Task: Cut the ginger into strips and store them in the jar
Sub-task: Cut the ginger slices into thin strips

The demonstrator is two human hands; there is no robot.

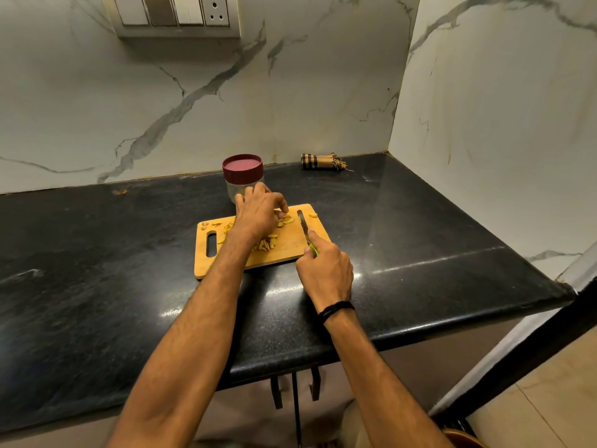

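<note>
Black counter (97,253); right hand (326,270) grips knife (303,226), blade pointing away; left hand (258,211) seemingly pinches ginger (286,220).

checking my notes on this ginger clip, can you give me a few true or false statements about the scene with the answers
1. The jar has its lid on. True.
2. The right hand grips the knife. True.
3. The cutting board lies on a white counter. False: the counter is black.
4. The left hand rests on the jar lid. False: its fingers hold ginger pieces on the board.
5. Cut strips lie on the board. True.
</note>
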